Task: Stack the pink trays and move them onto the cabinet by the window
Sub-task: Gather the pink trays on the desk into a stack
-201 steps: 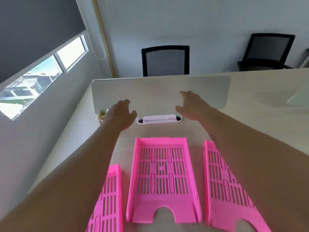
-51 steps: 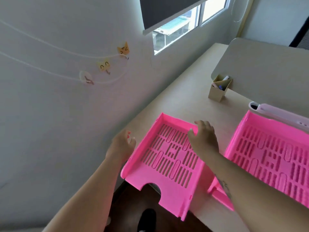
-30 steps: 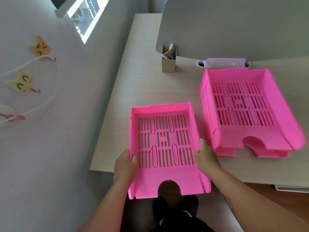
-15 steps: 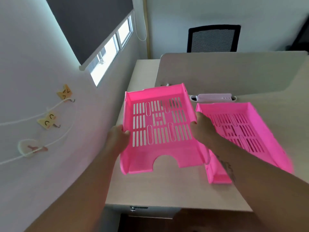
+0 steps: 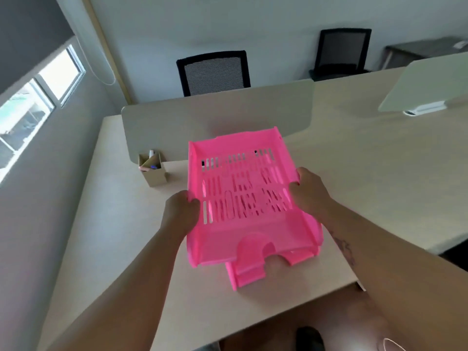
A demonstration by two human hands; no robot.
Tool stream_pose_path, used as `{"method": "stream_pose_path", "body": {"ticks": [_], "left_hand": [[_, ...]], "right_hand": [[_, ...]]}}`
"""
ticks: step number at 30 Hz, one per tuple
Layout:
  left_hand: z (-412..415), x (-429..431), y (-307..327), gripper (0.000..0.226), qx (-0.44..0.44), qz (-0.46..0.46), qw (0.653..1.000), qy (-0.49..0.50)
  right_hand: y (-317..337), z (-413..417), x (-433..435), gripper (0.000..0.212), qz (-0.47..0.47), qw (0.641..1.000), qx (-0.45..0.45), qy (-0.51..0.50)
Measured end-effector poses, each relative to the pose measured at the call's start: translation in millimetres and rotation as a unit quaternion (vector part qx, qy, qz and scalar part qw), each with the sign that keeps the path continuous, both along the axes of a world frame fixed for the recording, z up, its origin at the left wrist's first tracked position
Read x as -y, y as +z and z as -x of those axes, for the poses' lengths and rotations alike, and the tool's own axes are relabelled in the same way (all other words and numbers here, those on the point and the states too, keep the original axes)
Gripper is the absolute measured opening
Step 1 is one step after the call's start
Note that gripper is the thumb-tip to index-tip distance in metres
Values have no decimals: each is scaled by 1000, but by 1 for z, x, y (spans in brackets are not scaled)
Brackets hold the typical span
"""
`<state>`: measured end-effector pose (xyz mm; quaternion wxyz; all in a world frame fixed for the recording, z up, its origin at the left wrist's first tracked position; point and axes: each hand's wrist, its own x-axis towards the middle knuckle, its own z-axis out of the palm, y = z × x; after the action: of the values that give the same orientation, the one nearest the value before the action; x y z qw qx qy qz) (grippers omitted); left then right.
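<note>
Pink tray (image 5: 243, 198) in 2 hands, above stacked trays (image 5: 249, 273)

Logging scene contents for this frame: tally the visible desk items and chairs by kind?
Pink trays: 3, top tray held by left hand and right hand over the stack, which appears to be two
Pen holders: 1
Desk dividers: 2
Chairs: 2
Total: 8

— What is the top tray (image 5: 243, 198) made of?
— Smooth pink plastic with a slight sheen, slotted through. The trays under it (image 5: 249, 271) look the same.
— And the desk (image 5: 121, 249) beneath them?
— Pale matt wood-grain laminate. Left of the trays, the pen holder (image 5: 153, 173) looks like plain brown cardboard.
</note>
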<state>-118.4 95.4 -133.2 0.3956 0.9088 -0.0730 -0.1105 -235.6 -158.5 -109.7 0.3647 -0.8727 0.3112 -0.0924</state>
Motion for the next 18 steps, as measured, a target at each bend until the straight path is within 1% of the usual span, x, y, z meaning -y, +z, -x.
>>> {"method": "stream_pose_path", "body": {"ticks": [2,4,9,14,18], "left_hand": [[3,26,1,21,3,-4,1000,6],[6,46,2,21,2,-13,1000,15],[17,78,3,23,8,-46,996,72],[36,85,0,30,25,-68,987,141],[44,77,-8,28,22,-82,981,172]], "right_hand": [[-2,1,28,14,-11,1000,-1,8],[-4,-3,52,19,-20,999,0,25],[-11,-20,91,21,-35,996,-7,81],[-21,-35,104,26,-54,989,-9,138],[-33,-39,96,27,-50,985,-15,162]]}}
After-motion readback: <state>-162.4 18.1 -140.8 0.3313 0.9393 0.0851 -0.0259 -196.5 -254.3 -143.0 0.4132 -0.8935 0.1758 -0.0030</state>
